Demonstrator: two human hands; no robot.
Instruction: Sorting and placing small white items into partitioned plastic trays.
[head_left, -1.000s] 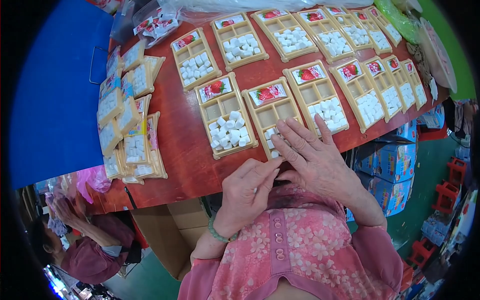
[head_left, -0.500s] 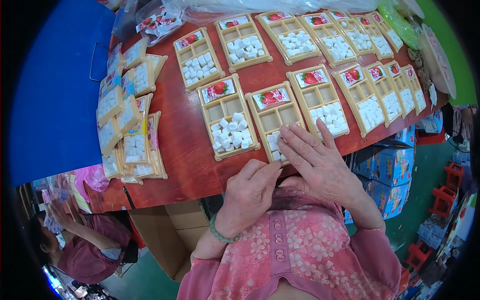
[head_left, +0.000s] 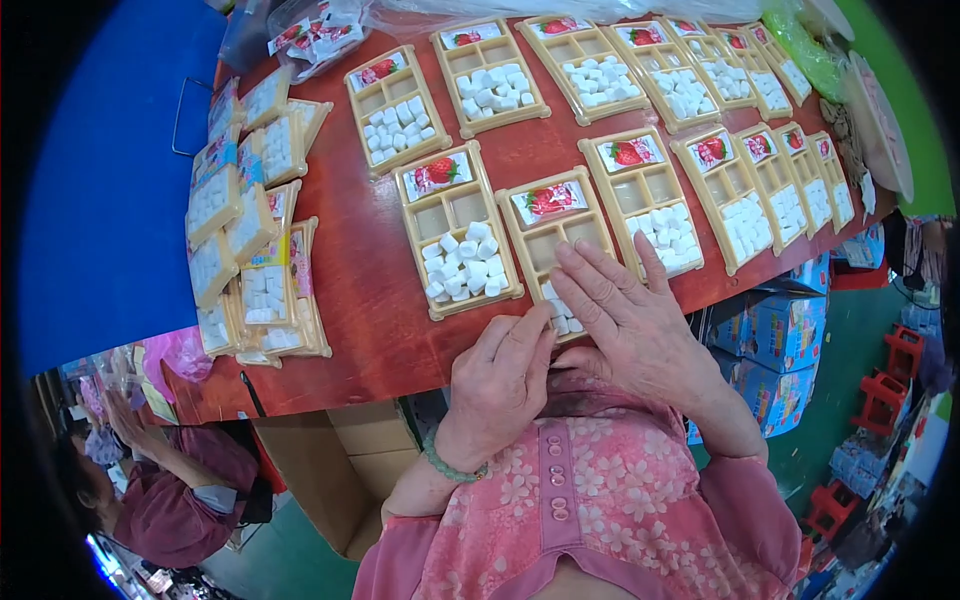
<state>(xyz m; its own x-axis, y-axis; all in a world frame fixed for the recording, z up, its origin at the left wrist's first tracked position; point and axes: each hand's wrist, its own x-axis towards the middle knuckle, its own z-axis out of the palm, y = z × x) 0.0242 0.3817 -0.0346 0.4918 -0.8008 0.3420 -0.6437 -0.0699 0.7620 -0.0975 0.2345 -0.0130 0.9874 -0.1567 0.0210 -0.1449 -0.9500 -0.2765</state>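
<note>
A cream plastic tray point(head_left: 508, 222) lies on the table in front of me, with a strawberry-printed sachet point(head_left: 549, 200) in its top compartment. Two small middle compartments hold nothing, and white marshmallow-like pieces point(head_left: 567, 324) show in the lower one. Over that lower part my right hand point(head_left: 635, 320) lies flat, fingers stretched out, hiding much of it. At the tray's near left corner is my left hand point(head_left: 497, 388), its fingers curled and pressed together; whatever they grip is hidden. A fuller tray point(head_left: 408, 228) stands just left, another point(head_left: 684, 212) just right.
Several similar trays fill the back row and the right. Stacked wrapped packs point(head_left: 265, 290) lie on the red table point(head_left: 345, 290) at left. A bag of sachets point(head_left: 318, 38) sits at the back. Below are an open cardboard box point(head_left: 330, 470) and blue cartons point(head_left: 780, 345). Another person point(head_left: 185, 490) works at left.
My hands keep nearly the same pose over the tray; my left fingertips have shifted slightly down and left. The whole view has moved a little.
</note>
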